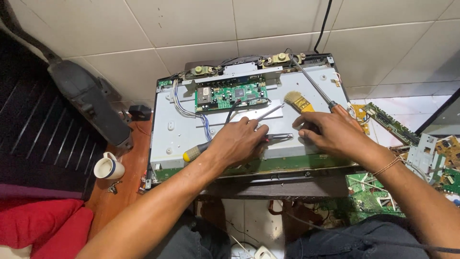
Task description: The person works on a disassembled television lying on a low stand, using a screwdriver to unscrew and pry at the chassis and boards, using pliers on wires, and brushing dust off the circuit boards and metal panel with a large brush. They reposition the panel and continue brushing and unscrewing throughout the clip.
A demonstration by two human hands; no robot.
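Resting far left on the wooden ledge, one white mug (108, 168) stands well clear of the opened television back panel (177, 129). The left hand (237, 141) grips a yellow-handled screwdriver (194, 153) and touches metal pliers (278, 137). One green circuit board (231, 95) lies farther off. The right hand (330, 134) clasps a second, orange-handled screwdriver (314, 86) beside one paintbrush (298, 101). Either tip might slip and scratch the board.

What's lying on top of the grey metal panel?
On the grey metal panel: a green circuit board, ribbon cables, both hands holding screwdrivers and a brush. Anything beneath is covered.
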